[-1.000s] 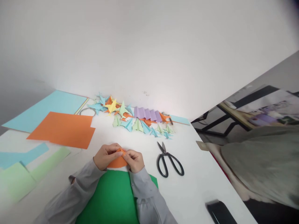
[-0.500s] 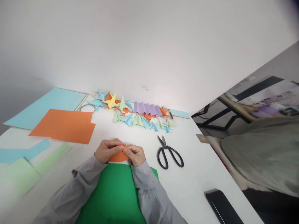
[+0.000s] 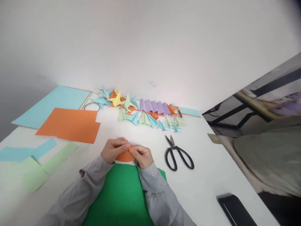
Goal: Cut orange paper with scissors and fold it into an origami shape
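Note:
My left hand [image 3: 113,150] and my right hand [image 3: 143,156] meet over a small orange paper piece [image 3: 124,156], and the fingertips of both pinch its top edge. The piece sits just beyond a green sheet [image 3: 122,194] that lies between my grey-sleeved forearms. Black scissors [image 3: 178,153] lie on the white table [image 3: 199,175] to the right of my right hand.
A row of folded paper shapes [image 3: 141,111] lies along the wall. An orange sheet [image 3: 70,124], a light blue sheet [image 3: 51,105] and blue and pale green offcuts [image 3: 35,160] lie left. A black phone [image 3: 235,210] is near the right edge.
The view has shifted slightly, so everything sits a little further right. Both hands stay closed on the orange piece, with small finger movements along its top edge.

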`<state>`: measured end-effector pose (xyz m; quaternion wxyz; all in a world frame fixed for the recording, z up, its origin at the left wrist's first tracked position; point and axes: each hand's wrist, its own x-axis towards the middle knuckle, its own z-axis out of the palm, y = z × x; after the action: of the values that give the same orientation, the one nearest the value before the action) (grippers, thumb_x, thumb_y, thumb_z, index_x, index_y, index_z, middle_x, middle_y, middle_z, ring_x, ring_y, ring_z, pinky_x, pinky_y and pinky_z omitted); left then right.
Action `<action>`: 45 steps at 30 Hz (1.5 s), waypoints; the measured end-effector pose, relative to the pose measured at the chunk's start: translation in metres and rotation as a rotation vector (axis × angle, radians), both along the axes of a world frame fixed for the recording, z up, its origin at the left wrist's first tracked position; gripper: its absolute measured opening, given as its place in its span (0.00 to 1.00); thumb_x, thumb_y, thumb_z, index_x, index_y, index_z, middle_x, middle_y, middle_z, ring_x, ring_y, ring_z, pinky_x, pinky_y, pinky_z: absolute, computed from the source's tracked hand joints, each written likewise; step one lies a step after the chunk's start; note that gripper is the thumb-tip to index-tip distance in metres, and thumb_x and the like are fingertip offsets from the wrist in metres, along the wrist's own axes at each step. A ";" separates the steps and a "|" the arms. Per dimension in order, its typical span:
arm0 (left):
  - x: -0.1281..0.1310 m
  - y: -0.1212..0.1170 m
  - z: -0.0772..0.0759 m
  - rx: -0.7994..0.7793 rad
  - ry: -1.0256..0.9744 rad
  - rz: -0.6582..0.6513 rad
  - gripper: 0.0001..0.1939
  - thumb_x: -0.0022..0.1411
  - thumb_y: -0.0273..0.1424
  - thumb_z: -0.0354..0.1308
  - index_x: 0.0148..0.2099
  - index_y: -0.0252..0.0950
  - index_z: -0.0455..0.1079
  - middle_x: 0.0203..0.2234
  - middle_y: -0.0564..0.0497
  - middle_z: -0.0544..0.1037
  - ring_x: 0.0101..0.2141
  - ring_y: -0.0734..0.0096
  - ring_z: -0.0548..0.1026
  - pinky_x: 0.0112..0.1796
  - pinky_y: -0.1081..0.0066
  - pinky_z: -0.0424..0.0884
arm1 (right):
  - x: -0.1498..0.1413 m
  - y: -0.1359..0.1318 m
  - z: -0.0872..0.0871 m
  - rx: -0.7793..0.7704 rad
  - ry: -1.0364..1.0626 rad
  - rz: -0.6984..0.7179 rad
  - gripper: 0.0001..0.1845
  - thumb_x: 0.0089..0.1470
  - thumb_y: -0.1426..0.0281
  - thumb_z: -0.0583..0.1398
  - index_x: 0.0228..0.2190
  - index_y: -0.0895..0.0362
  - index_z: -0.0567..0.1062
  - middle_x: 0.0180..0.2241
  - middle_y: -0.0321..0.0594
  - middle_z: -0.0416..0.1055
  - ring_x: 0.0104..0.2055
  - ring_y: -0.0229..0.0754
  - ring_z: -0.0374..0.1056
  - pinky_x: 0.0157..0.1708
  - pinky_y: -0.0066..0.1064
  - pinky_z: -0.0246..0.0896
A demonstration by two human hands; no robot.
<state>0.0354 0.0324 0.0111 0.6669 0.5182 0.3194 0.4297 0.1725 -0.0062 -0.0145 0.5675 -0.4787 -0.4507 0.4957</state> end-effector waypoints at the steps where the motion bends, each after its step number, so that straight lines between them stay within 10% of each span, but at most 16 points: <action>1: 0.000 0.000 0.000 -0.004 -0.001 0.004 0.06 0.49 0.32 0.62 0.27 0.36 0.77 0.24 0.50 0.74 0.28 0.74 0.70 0.32 0.73 0.65 | 0.000 0.000 0.000 0.000 0.003 -0.002 0.13 0.40 0.60 0.64 0.18 0.58 0.75 0.17 0.34 0.67 0.20 0.33 0.58 0.23 0.26 0.53; 45: -0.005 0.007 0.010 -0.020 0.028 -0.236 0.10 0.48 0.32 0.63 0.34 0.32 0.76 0.29 0.47 0.73 0.30 0.69 0.69 0.31 0.70 0.65 | 0.006 0.000 0.016 -0.180 0.243 0.006 0.14 0.31 0.61 0.67 0.15 0.59 0.75 0.12 0.32 0.66 0.15 0.30 0.56 0.15 0.24 0.50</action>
<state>0.0305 0.0399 0.0208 0.7135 0.5514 0.2700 0.3375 0.1790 -0.0062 0.0014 0.5711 -0.4628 -0.3336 0.5902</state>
